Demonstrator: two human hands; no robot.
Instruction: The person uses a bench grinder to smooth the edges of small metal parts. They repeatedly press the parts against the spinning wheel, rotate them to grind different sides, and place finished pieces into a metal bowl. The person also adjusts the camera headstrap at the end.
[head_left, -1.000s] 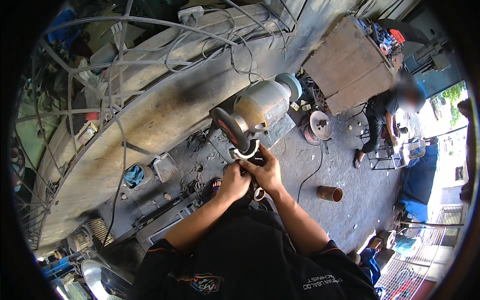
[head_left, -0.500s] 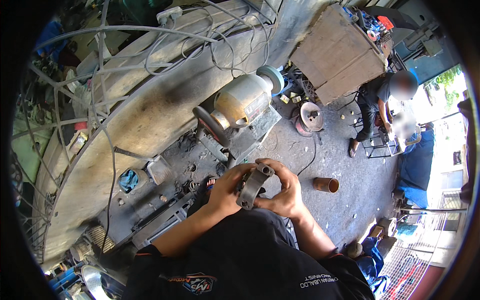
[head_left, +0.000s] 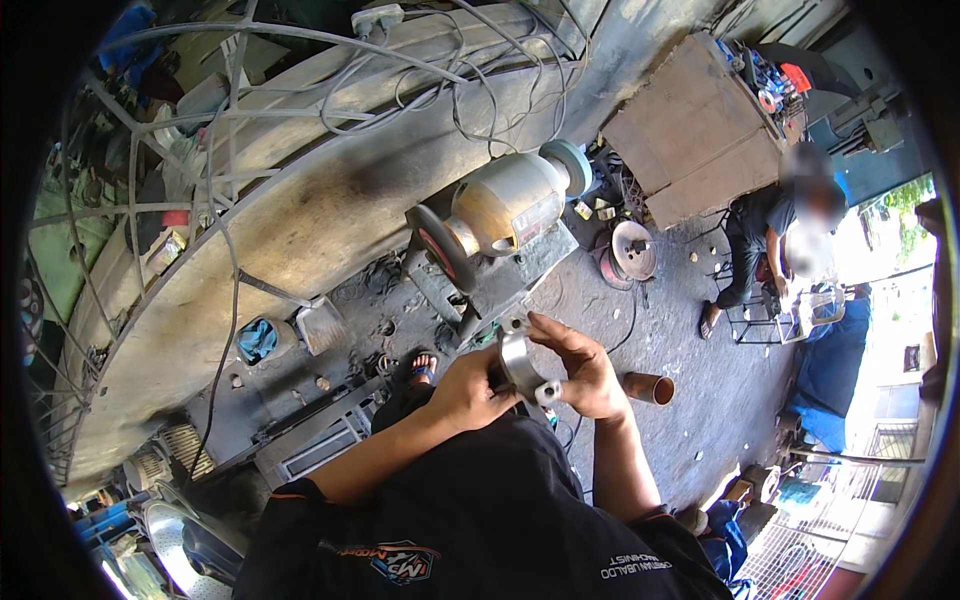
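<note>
A curved steel bearing cap (head_left: 519,362), a half-ring with a holed lug at each end, is between my hands in front of my chest. My left hand (head_left: 472,388) is closed around its left side, with the fingers partly hidden behind the metal. On the other side, my right hand (head_left: 592,375) spans the cap. Its fingertips reach the upper lug and its thumb rests by the lower one. Just beyond the hands stands a bench grinder (head_left: 510,205) with a dark wheel at its near end and a paler wheel at the far end.
A rusty pipe piece (head_left: 650,388) lies on the floor to the right. Further off are a round metal reel (head_left: 632,250) and a cardboard sheet (head_left: 690,125). At far right a person (head_left: 755,235) works seated. Cables (head_left: 470,85) hang along the left panel, near a dustpan (head_left: 320,325).
The bearing cap has turned, its inner curved face now showing and its lower lug pointing right. My right-hand fingers have straightened. My view has shifted slightly.
</note>
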